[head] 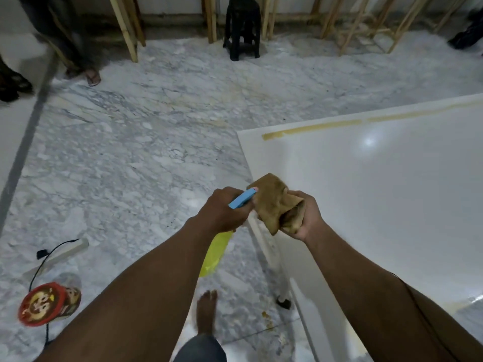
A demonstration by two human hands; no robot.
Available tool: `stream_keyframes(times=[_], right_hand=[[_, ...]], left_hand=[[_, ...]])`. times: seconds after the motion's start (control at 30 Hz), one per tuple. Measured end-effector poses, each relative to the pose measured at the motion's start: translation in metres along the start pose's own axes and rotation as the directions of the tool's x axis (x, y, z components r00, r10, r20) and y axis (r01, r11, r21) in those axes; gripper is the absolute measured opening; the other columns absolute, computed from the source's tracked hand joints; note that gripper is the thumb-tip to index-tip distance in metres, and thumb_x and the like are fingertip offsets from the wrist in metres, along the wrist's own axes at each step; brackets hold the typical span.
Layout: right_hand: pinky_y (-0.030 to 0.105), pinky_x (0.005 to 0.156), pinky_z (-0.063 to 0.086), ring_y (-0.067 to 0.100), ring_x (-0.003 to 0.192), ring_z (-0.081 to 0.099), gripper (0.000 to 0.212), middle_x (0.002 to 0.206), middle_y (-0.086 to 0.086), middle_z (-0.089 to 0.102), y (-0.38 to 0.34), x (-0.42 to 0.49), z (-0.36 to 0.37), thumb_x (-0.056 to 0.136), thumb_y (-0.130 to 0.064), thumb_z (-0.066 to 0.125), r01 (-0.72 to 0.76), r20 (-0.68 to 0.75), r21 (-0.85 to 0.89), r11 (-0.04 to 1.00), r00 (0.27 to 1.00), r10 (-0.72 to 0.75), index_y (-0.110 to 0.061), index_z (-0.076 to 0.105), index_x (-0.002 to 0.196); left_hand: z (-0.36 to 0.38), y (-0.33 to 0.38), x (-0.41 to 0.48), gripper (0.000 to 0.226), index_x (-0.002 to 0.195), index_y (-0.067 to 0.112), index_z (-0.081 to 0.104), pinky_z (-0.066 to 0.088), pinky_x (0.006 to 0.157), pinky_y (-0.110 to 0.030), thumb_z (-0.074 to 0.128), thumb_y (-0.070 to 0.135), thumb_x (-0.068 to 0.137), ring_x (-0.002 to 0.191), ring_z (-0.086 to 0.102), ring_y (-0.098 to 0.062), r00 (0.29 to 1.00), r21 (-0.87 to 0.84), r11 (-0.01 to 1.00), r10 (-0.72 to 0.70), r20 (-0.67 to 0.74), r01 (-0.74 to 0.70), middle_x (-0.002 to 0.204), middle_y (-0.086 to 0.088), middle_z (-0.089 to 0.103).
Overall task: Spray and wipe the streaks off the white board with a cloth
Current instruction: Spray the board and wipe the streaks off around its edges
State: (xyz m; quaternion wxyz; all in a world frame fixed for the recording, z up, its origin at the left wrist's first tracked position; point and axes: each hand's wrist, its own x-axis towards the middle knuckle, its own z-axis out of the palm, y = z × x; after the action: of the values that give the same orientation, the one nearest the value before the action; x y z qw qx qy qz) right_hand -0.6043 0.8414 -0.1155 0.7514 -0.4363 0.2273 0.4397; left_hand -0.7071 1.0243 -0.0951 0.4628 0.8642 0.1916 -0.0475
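Note:
A large glossy white board (379,194) lies raised on legs at the right, with a strip of yellowish tape (326,126) near its far edge. My left hand (222,210) grips a spray bottle (215,253) with a yellow body and a blue nozzle head that points at the cloth. My right hand (307,215) holds a crumpled brown cloth (271,202) over the board's near-left edge. Nozzle and cloth are almost touching.
Marble floor (130,152) spreads to the left. A red round tin (43,304) and a power strip (65,250) with a black cable lie at the lower left. A black stool (241,30) and wooden frames (128,27) stand at the back. Another person's feet (91,74) are far left. My bare foot (206,312) is below.

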Motion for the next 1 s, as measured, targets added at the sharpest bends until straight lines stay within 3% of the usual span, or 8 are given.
stream_keyframes(times=[0.1,0.27,0.4,0.5,0.6,0.8,0.9,1.0], right_hand=[[0.046,0.109,0.038,0.034,0.101,0.064,0.037,0.108,0.021,0.067,-0.007,0.039,0.033,0.093,-0.026,0.047,0.008,-0.039,0.009,1.000,0.999,-0.007,0.000,0.064,0.114],[0.042,0.087,0.052,0.032,0.095,0.066,0.043,0.107,0.022,0.069,-0.026,0.086,0.070,0.093,-0.028,0.050,0.008,-0.179,-0.085,0.996,0.984,-0.023,0.002,0.062,0.120],[0.034,0.062,0.053,0.032,0.078,0.067,0.031,0.094,0.020,0.071,-0.058,0.117,0.105,0.088,-0.020,0.052,0.089,-0.311,-0.449,0.889,0.917,-0.249,-0.003,0.068,0.109],[0.027,0.053,0.044,0.029,0.070,0.060,0.030,0.079,0.007,0.067,-0.077,0.145,0.129,0.096,-0.022,0.042,0.242,-0.180,-0.793,0.559,0.784,-0.594,-0.013,0.071,0.094],[0.028,0.072,0.043,0.024,0.097,0.063,0.035,0.111,0.002,0.068,-0.085,0.195,0.136,0.097,-0.026,0.038,0.267,0.143,-0.963,0.038,0.625,-0.767,-0.023,0.060,0.125],[0.049,0.095,0.043,0.040,0.129,0.042,0.051,0.149,0.008,0.045,-0.055,0.291,0.128,0.092,-0.044,0.047,-0.054,0.405,-0.750,-0.659,0.750,-0.522,-0.024,0.050,0.139],[0.053,0.109,0.029,0.039,0.143,0.025,0.053,0.156,0.008,0.035,-0.047,0.292,0.129,0.095,-0.052,0.040,-0.096,0.450,-0.691,-0.717,0.719,-0.530,-0.024,0.052,0.138],[0.052,0.120,0.012,0.037,0.151,0.005,0.049,0.163,0.009,0.020,-0.047,0.300,0.123,0.099,-0.034,0.038,-0.080,0.478,-0.656,-0.751,0.726,-0.495,-0.021,0.042,0.146]], left_hand=[[-0.028,-0.021,0.033,0.034,0.087,0.013,0.074,0.065,0.054,-0.039,0.065,0.045,0.097,0.056,0.073,-0.025,0.993,0.077,0.997,0.006,0.119,-0.015,0.072,-0.011,0.072],[-0.054,-0.048,0.087,0.050,0.054,0.026,0.052,0.050,0.054,-0.033,0.064,0.045,0.099,0.049,0.057,-0.014,0.995,0.168,0.984,0.051,0.088,-0.066,0.046,0.009,0.053],[-0.064,-0.064,0.131,0.050,0.057,0.027,0.045,0.033,0.053,-0.029,0.060,0.047,0.100,0.050,0.049,-0.012,0.986,0.188,0.973,0.115,0.124,-0.137,0.053,0.006,0.050],[-0.068,-0.077,0.158,0.046,0.063,0.023,0.046,0.031,0.053,-0.030,0.059,0.045,0.101,0.051,0.049,-0.017,0.985,0.119,0.981,0.140,0.104,-0.152,0.056,0.001,0.049],[-0.065,-0.091,0.176,0.045,0.065,0.017,0.048,0.042,0.053,-0.037,0.061,0.043,0.100,0.053,0.055,-0.024,0.993,0.049,0.991,0.121,0.011,-0.122,0.055,-0.003,0.052],[-0.052,-0.128,0.199,0.043,0.067,0.012,0.051,0.054,0.058,-0.048,0.062,0.038,0.099,0.053,0.059,-0.029,0.992,-0.042,0.995,0.090,-0.093,-0.094,0.053,-0.005,0.052],[-0.044,-0.145,0.199,0.044,0.064,0.016,0.049,0.046,0.055,-0.039,0.063,0.039,0.099,0.050,0.053,-0.023,0.992,-0.027,0.996,0.083,-0.099,-0.086,0.052,-0.001,0.050],[-0.032,-0.153,0.194,0.044,0.065,0.015,0.051,0.041,0.053,-0.036,0.064,0.039,0.099,0.049,0.051,-0.024,0.993,-0.030,0.996,0.079,-0.087,-0.082,0.052,-0.003,0.050]])
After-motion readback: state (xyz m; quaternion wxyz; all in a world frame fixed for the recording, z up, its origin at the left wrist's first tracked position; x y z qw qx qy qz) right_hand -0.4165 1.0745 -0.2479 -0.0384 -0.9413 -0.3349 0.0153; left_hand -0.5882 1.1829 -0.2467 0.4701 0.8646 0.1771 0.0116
